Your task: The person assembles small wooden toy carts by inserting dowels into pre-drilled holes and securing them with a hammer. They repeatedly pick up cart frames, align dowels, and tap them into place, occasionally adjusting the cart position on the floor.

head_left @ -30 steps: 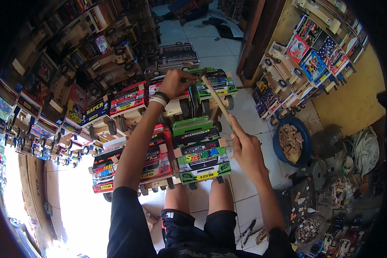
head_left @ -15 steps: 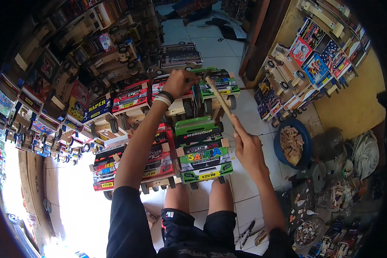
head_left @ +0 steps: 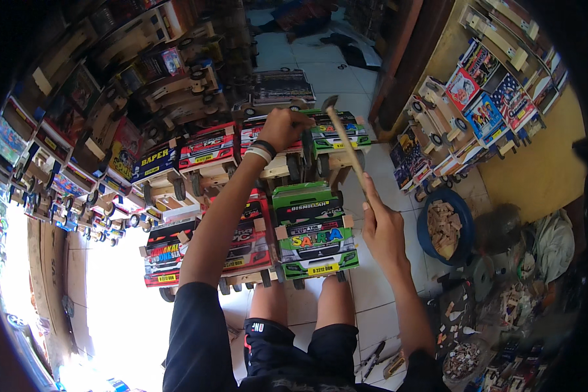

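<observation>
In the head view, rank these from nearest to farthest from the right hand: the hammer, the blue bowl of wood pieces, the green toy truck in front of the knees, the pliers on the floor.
From the right hand:
1. Hammer, held in it, handle rising up-left.
2. Green toy truck, just to its left.
3. Blue bowl, to its right.
4. Pliers, below, by the right thigh.

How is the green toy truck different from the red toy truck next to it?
The green toy truck has a green cab and roof; the red toy truck is red. The left forearm crosses the red one, while the green one lies uncovered. Green sits to the right, red to the left. Both are boxy, with colourful stickers, side by side on the floor.
</observation>
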